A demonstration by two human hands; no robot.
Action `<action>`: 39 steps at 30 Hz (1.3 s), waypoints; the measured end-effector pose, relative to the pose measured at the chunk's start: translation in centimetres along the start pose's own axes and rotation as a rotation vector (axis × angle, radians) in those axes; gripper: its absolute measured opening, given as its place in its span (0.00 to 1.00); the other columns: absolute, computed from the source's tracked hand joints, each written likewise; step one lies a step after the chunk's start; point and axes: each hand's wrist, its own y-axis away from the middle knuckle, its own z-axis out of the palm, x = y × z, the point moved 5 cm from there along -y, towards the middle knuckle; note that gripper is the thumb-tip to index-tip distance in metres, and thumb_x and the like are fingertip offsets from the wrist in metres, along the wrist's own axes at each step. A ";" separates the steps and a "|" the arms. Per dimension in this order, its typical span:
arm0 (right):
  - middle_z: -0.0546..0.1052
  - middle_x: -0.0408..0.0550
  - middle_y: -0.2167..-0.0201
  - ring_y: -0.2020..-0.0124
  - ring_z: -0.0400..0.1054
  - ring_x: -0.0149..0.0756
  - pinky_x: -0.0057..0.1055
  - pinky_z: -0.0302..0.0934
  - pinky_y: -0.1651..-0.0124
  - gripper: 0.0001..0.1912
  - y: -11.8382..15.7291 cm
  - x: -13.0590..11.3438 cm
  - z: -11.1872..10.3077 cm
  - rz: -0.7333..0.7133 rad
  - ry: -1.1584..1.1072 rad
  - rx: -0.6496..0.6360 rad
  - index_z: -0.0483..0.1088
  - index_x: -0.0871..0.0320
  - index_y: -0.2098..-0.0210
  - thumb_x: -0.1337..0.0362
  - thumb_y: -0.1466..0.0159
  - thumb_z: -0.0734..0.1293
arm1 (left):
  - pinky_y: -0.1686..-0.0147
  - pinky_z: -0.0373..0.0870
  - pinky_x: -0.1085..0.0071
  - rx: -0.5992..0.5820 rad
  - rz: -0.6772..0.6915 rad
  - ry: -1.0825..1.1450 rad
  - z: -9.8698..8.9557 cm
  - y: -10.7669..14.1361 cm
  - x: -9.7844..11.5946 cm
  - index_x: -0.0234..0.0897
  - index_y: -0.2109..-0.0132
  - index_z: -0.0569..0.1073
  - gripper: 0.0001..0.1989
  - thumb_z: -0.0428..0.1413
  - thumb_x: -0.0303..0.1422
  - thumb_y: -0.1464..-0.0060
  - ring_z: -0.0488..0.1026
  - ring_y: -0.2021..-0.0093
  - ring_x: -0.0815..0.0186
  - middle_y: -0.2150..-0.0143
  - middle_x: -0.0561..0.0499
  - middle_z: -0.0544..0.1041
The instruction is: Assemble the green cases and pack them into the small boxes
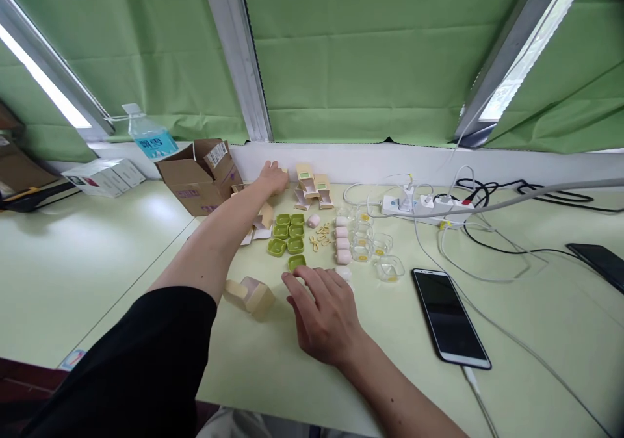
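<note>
My left hand [273, 178] is stretched to the back of the table, its fingers curled round a small cream cardboard box [286, 174] that is mostly hidden behind them. Just right of it stand several similar boxes [307, 181]. My right hand [327, 308] hovers over the near part of the table, fingers loosely spread, holding nothing. Close to its fingertips are a small green tray [296, 262] and a whitish piece [344, 273], partly covered. Another open cream box [253, 296] lies between my arms. Behind my right hand are more green trays [281, 231] and a row of pink pieces [342, 243].
Yellow ring-like bits [320, 238] lie beside the pink pieces. Clear plastic cups [390, 268] stand to their right. A phone [451, 318] on a cable and a power strip [426, 208] lie farther right. Back left are an open carton [199, 181] and a bottle [151, 136].
</note>
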 end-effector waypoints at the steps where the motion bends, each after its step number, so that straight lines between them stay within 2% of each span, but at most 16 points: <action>1: 0.83 0.56 0.54 0.60 0.72 0.43 0.41 0.58 0.61 0.18 0.0 0.0 0.1 -0.005 0.006 -0.009 0.75 0.60 0.43 0.71 0.31 0.64 | 0.33 0.52 0.37 -0.014 -0.008 -0.018 -0.2 0.1 0.1 0.30 0.52 0.85 0.25 0.67 0.40 0.56 0.65 0.34 0.29 0.52 0.27 0.83; 4: 0.79 0.49 0.68 0.68 0.66 0.40 0.41 0.51 0.65 0.08 -0.1 0.3 0.3 -0.018 0.037 -0.041 0.76 0.56 0.60 0.71 0.29 0.65 | 0.33 0.53 0.38 -0.046 -0.017 -0.083 -1.2 1.2 0.3 0.31 0.48 0.85 0.26 0.66 0.40 0.53 0.64 0.33 0.30 0.50 0.29 0.83; 7: 0.74 0.47 0.75 0.72 0.62 0.39 0.42 0.48 0.66 0.15 -0.2 1.2 -0.4 0.010 0.081 -0.022 0.71 0.54 0.71 0.67 0.27 0.65 | 0.34 0.56 0.42 -0.034 0.030 -0.108 -2.9 3.7 0.9 0.35 0.41 0.84 0.26 0.61 0.37 0.47 0.63 0.32 0.34 0.46 0.32 0.83; 10: 0.76 0.49 0.75 0.72 0.63 0.39 0.43 0.50 0.65 0.15 -0.2 3.4 -1.7 0.116 0.109 0.030 0.74 0.54 0.69 0.65 0.25 0.64 | 0.38 0.62 0.46 0.036 0.147 -0.038 -4.4 8.3 2.1 0.37 0.38 0.83 0.26 0.55 0.32 0.40 0.67 0.36 0.39 0.48 0.35 0.84; 14: 0.80 0.51 0.71 0.69 0.66 0.41 0.41 0.53 0.64 0.15 0.1 6.6 -2.4 0.336 0.129 0.063 0.79 0.55 0.63 0.64 0.24 0.62 | 0.36 0.65 0.48 0.201 0.208 0.267 -5.8 16.5 3.1 0.38 0.41 0.85 0.22 0.52 0.35 0.35 0.71 0.43 0.46 0.53 0.42 0.86; 16: 0.82 0.52 0.67 0.65 0.68 0.44 0.42 0.54 0.61 0.12 0.1 6.7 -1.2 0.312 0.140 -0.066 0.80 0.55 0.61 0.66 0.25 0.64 | 0.37 0.68 0.50 0.315 0.166 0.424 -6.0 20.5 3.2 0.40 0.44 0.85 0.20 0.53 0.36 0.34 0.72 0.44 0.49 0.52 0.44 0.86; 18: 0.82 0.55 0.62 0.58 0.68 0.47 0.43 0.55 0.56 0.10 0.1 5.7 0.9 0.188 0.170 -0.264 0.82 0.56 0.60 0.70 0.29 0.67 | 0.41 0.72 0.52 0.455 0.049 0.547 -6.0 24.0 2.9 0.42 0.48 0.85 0.16 0.55 0.38 0.34 0.73 0.44 0.50 0.52 0.45 0.86; 20: 0.81 0.57 0.59 0.53 0.67 0.49 0.44 0.55 0.53 0.11 -0.1 4.5 2.8 0.085 0.231 -0.399 0.82 0.57 0.59 0.75 0.31 0.67 | 0.45 0.74 0.54 0.608 -0.037 0.640 -5.9 27.0 3.0 0.43 0.49 0.84 0.14 0.56 0.37 0.34 0.75 0.46 0.52 0.54 0.45 0.86; 22: 0.80 0.58 0.57 0.51 0.66 0.49 0.43 0.56 0.51 0.14 -0.4 3.5 4.3 0.048 0.302 -0.467 0.82 0.58 0.55 0.76 0.30 0.66 | 0.49 0.75 0.56 0.746 -0.098 0.695 -5.8 29.7 3.3 0.43 0.49 0.83 0.13 0.56 0.37 0.33 0.76 0.48 0.53 0.54 0.46 0.86; 26: 0.79 0.58 0.57 0.49 0.65 0.48 0.43 0.56 0.49 0.15 -0.6 3.1 5.6 0.043 0.359 -0.525 0.83 0.58 0.60 0.76 0.27 0.64 | 0.48 0.76 0.55 0.908 -0.173 0.707 -5.8 34.3 4.4 0.45 0.50 0.80 0.12 0.54 0.43 0.29 0.76 0.46 0.53 0.53 0.46 0.84; 28: 0.79 0.57 0.58 0.50 0.65 0.48 0.42 0.56 0.50 0.15 -0.4 3.3 5.5 0.040 0.358 -0.505 0.82 0.58 0.62 0.76 0.27 0.65 | 0.45 0.75 0.52 0.888 -0.151 0.703 -5.6 36.4 4.9 0.46 0.46 0.78 0.14 0.52 0.45 0.27 0.75 0.43 0.51 0.49 0.46 0.83; 30: 0.79 0.55 0.59 0.51 0.66 0.47 0.42 0.55 0.52 0.14 -0.2 3.8 4.9 0.043 0.345 -0.440 0.82 0.58 0.63 0.77 0.28 0.65 | 0.42 0.73 0.50 0.762 -0.111 0.714 -4.8 38.1 5.3 0.49 0.36 0.73 0.19 0.53 0.46 0.27 0.74 0.40 0.50 0.40 0.45 0.80; 32: 0.79 0.54 0.57 0.52 0.66 0.47 0.42 0.55 0.53 0.13 -0.1 4.6 3.8 0.086 0.318 -0.318 0.81 0.57 0.63 0.77 0.29 0.66 | 0.40 0.73 0.48 0.579 -0.121 0.720 -3.0 39.3 5.7 0.50 0.27 0.62 0.30 0.57 0.49 0.31 0.74 0.40 0.49 0.31 0.42 0.72; 35: 0.80 0.55 0.51 0.51 0.69 0.47 0.43 0.56 0.51 0.10 -0.2 6.2 1.5 0.225 0.250 -0.066 0.80 0.56 0.60 0.72 0.27 0.67 | 0.39 0.74 0.44 0.341 -0.220 0.722 0.5 40.2 6.5 0.48 0.23 0.50 0.49 0.67 0.49 0.41 0.75 0.39 0.46 0.27 0.38 0.66; 37: 0.81 0.56 0.46 0.49 0.71 0.48 0.44 0.59 0.50 0.08 -0.2 7.4 0.1 0.299 0.186 0.072 0.79 0.55 0.58 0.70 0.26 0.67 | 0.37 0.73 0.43 0.283 -0.262 0.749 2.5 40.2 7.3 0.47 0.23 0.48 0.49 0.67 0.47 0.41 0.74 0.36 0.44 0.26 0.36 0.63; 39: 0.82 0.56 0.43 0.46 0.74 0.48 0.45 0.61 0.47 0.07 -0.3 8.2 -0.8 0.338 0.112 0.145 0.76 0.54 0.57 0.70 0.26 0.66 | 0.34 0.72 0.42 0.288 -0.240 0.783 3.5 39.7 8.4 0.45 0.25 0.49 0.43 0.63 0.43 0.37 0.73 0.34 0.45 0.27 0.35 0.63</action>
